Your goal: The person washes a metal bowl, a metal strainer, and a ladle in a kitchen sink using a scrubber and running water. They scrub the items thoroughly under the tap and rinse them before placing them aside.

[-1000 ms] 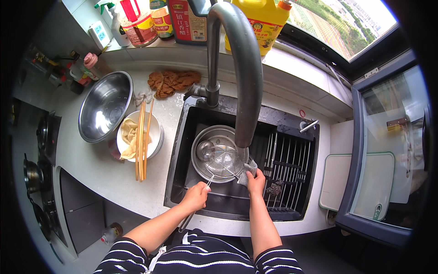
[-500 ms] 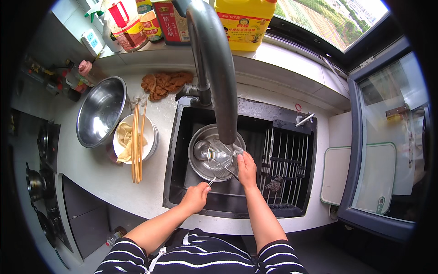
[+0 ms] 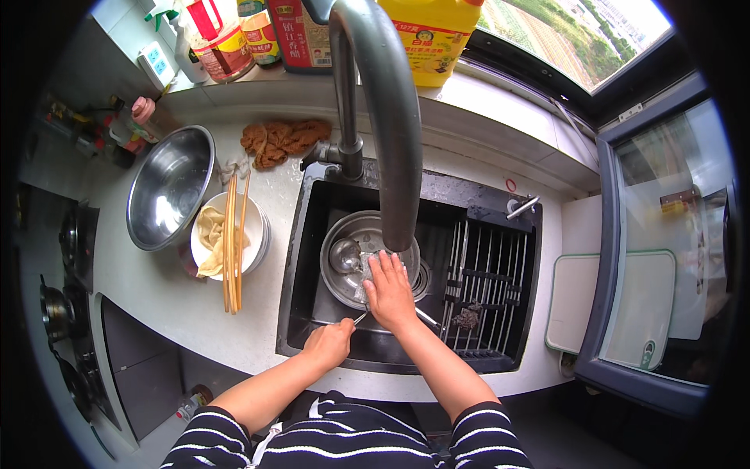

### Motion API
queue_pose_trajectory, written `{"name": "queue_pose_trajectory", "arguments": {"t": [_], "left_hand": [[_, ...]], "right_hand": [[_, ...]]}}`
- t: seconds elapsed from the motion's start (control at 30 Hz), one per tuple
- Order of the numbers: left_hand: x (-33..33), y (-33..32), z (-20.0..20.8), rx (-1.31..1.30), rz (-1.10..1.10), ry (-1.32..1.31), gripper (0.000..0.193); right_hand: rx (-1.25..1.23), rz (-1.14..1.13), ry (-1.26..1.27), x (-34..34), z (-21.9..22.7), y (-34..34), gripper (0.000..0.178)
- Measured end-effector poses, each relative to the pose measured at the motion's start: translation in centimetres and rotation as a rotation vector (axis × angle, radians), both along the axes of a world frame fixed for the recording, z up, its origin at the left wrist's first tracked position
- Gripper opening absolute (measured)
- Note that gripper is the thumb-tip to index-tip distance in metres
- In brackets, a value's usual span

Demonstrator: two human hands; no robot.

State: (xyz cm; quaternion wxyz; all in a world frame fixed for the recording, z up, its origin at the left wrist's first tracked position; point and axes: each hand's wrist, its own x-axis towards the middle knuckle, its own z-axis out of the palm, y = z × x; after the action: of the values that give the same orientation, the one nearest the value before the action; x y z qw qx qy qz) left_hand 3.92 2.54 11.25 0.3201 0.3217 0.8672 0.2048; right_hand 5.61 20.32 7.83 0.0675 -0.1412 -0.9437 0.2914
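Observation:
In the black sink (image 3: pixel 293 313) stands a round metal pot (image 3: pixel 327 285) with a metal ladle (image 3: pixel 344 255) lying in it. My left hand (image 3: pixel 328 344) is closed round the thin metal handle of a wire strainer near the sink's front. My right hand (image 3: pixel 391 293) lies flat over the strainer's bowl, its fingers stretched out and pressing a whitish-grey cloth (image 3: pixel 365 285) on it. Hand and cloth hide most of the strainer. The black faucet (image 3: pixel 398 156) arches above the pot; I cannot make out whether water runs.
A metal rack (image 3: pixel 488 289) fills the sink's right side. Left of the sink are a white bowl (image 3: pixel 262 242) with chopsticks (image 3: pixel 232 250) across it, a steel basin (image 3: pixel 168 191) and a brown cloth (image 3: pixel 285 141). An open window sash (image 3: pixel 605 250) juts in at the right.
My right hand has moved from the strainer's far rim down onto its bowl and flattened there, covering the wire coils. My left hand has shifted slightly nearer to me and left, still on the handle.

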Motion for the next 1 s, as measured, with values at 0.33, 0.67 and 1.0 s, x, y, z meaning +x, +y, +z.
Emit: {"name": "queue_pose_trajectory", "arguments": {"t": [0.33, 0.67, 1.0], "left_hand": [[0.3, -0.8, -0.9, -0.018, -0.056, 0.017, 0.012], [0.7, -1.4, -0.8, 0.108, 0.000, 0.016, 0.015], [-0.2, -0.7, -1.3, -0.003, 0.067, -0.072, 0.014]], "right_hand": [[0.021, -0.034, -0.134, -1.5, -0.8, -0.5, 0.047], [-1.069, -0.587, -0.558, -3.0, -7.7, 7.2, 0.047], [-0.386, -0.023, -0.109, -1.3, -1.5, 5.0, 0.030]]}}
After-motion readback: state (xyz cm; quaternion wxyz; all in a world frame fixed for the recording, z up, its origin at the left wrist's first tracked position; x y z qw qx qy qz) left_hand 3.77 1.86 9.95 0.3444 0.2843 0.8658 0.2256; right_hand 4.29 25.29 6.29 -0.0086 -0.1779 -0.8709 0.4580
